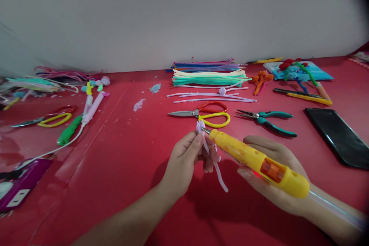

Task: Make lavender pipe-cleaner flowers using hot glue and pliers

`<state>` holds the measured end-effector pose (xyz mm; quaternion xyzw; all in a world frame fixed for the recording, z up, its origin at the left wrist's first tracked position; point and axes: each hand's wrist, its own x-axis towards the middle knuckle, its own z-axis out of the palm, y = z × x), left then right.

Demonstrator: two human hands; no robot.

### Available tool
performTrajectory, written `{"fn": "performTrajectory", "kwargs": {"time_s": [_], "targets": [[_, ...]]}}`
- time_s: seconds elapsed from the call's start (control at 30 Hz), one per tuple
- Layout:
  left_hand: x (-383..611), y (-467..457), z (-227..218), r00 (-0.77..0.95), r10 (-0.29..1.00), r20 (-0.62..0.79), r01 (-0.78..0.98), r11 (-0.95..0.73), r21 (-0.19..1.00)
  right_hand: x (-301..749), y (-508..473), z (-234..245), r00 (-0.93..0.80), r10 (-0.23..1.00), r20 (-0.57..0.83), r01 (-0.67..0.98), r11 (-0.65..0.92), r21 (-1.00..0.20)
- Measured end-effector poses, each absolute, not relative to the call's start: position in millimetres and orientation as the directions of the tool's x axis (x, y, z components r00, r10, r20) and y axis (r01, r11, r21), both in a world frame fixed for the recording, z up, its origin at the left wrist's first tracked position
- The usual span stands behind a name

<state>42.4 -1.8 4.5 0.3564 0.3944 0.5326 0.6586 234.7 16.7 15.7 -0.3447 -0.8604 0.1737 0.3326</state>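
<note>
Pinched in the fingers of my left hand (187,153) is a lilac pipe cleaner (220,178), bunched at its top, with one end hanging down to the right. My right hand (276,173) grips a yellow glue gun (242,150) from below. A clear glue stick (331,205) sticks out of its back end. The metal nozzle touches or nearly touches the bunched lilac piece; I cannot tell which. Just beyond my hands lie scissors (198,114) with one red and one yellow handle. Green-and-black pliers (268,119) rest to their right.
Pipe cleaner bundles (210,78) lie along the wall, with loose lilac stems (215,100) in front. A black phone (340,136) is at the right, near pipe cleaner flowers (292,69). At left are other scissors (54,119), a pink glue gun (93,109) and a purple power strip (25,180).
</note>
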Motion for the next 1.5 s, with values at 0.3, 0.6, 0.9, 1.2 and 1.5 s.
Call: {"fn": "performTrajectory", "kwargs": {"time_s": [0.3, 0.6, 0.9, 1.2, 1.5], "targets": [[42.2, -1.6, 5.2, 0.090, 0.985, -0.147, -0.404, 0.171, 0.899, 234.1, 17.8, 15.6, -0.557, 0.670, 0.492, 0.459, 0.741, -0.490], [42.2, -1.7, 4.7, 0.096, 0.986, -0.136, -0.395, 0.163, 0.904, 235.4, 17.7, 14.0, -0.551, 0.702, 0.450, 0.471, 0.707, -0.527], [41.8, -1.1, 5.4, 0.093, 0.986, -0.139, -0.393, 0.165, 0.905, 234.2, 17.9, 10.8, -0.552, 0.687, 0.472, 0.458, 0.723, -0.518], [42.8, -1.4, 4.7, 0.081, 0.987, -0.141, -0.403, 0.162, 0.901, 236.9, 19.4, 12.6, -0.600, 0.653, 0.463, 0.437, 0.752, -0.494], [39.1, 2.2, 3.4, 0.020, 0.993, -0.120, -0.291, 0.121, 0.949, 233.6, 18.0, 18.2, -0.591, 0.681, 0.432, 0.473, 0.727, -0.498]]}}
